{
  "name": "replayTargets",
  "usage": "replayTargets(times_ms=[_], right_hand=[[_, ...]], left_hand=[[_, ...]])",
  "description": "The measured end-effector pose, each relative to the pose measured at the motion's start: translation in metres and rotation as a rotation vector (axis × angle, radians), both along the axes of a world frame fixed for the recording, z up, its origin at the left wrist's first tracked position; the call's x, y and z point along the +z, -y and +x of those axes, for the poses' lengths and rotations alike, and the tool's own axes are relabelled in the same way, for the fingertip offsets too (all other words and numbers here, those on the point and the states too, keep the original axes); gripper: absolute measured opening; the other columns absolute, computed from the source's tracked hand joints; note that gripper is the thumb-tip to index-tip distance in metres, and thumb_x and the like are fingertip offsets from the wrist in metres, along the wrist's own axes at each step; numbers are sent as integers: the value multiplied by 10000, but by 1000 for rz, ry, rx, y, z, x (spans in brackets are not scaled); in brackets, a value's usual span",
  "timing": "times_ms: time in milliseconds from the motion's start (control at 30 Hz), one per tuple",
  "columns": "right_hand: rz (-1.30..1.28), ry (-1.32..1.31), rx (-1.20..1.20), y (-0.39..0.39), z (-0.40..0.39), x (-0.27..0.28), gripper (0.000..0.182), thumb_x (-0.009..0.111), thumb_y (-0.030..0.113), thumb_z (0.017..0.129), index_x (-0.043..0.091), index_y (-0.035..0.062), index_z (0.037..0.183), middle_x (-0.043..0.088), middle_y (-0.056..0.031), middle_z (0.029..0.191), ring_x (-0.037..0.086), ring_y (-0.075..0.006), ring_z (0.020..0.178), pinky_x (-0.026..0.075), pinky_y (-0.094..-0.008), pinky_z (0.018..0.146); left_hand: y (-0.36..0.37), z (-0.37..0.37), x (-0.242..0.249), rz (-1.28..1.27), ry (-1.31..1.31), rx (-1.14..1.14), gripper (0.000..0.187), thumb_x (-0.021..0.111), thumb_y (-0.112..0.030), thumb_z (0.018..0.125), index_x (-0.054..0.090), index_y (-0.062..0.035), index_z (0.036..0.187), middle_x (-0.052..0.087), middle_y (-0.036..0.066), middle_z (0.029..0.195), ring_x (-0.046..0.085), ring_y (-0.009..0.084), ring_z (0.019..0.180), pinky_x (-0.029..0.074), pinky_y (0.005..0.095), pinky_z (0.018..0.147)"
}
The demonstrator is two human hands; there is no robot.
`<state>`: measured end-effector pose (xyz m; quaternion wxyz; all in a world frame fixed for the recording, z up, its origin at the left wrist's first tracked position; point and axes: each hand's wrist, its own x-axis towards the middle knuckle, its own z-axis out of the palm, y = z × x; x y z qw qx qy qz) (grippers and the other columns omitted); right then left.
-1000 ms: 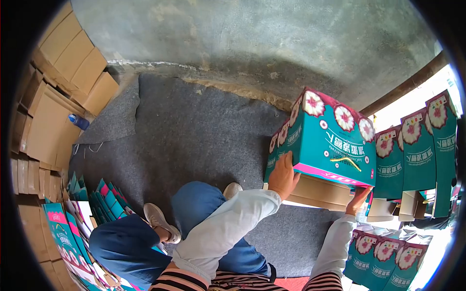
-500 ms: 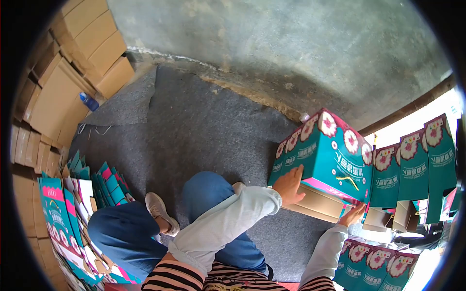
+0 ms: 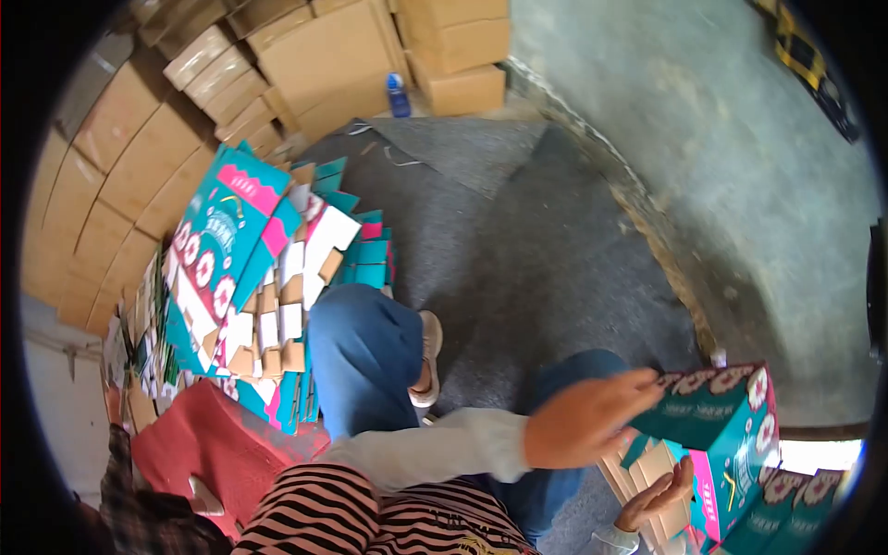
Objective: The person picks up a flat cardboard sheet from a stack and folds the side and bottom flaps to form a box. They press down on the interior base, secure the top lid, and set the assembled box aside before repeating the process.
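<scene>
Resting low at the right beside other teal cartons, the teal flowered box (image 3: 731, 435) was steadied between both hands: left hand (image 3: 587, 416) spread flat on its top near edge, right hand (image 3: 659, 495) open, palm up beneath its near side, likely supporting it. Left of the box, across the blue-jeaned knees (image 3: 370, 356), flattened cartons (image 3: 250, 277) leaned fanned out, plain brown boxes (image 3: 342, 55) stacked beyond.

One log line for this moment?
left hand on teal box top | right hand open under it | flat boxes stacked left
</scene>
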<state>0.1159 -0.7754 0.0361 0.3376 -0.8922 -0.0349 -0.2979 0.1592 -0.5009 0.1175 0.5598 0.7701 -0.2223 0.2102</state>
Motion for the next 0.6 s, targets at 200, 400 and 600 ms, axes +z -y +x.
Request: replayTargets(times_ms=[200, 400, 600], right_hand=[[-111, 47, 581, -103, 45, 55, 287, 410, -48, 888, 521, -56, 1153, 578, -210, 1108, 592, -338, 971, 487, -397, 830], [-123, 37, 792, -169, 55, 67, 295, 494, -90, 792, 577, -14, 1064, 621, -169, 889, 618, -301, 752, 492, -365, 668], [-287, -74, 811, -179, 49, 52, 238, 546, -59, 786, 588, -20, 1017, 626, -176, 852, 620, -318, 722, 503, -376, 644]], left_hand=[[-221, -102, 22, 270, -112, 1043, 328, 636, -14, 795, 578, -4, 1118, 594, 187, 1131, 570, 342, 1070, 447, 398, 915], [-444, -186, -68, 996, -467, 1642, 564, 630, -153, 804, 428, -39, 1317, 429, 208, 1347, 410, 369, 1251, 366, 468, 1001], [-505, -171, -112, 1080, -1010, 1569, 642, 580, -111, 789, 347, -70, 1387, 416, 177, 1357, 431, 331, 1231, 415, 455, 956]])
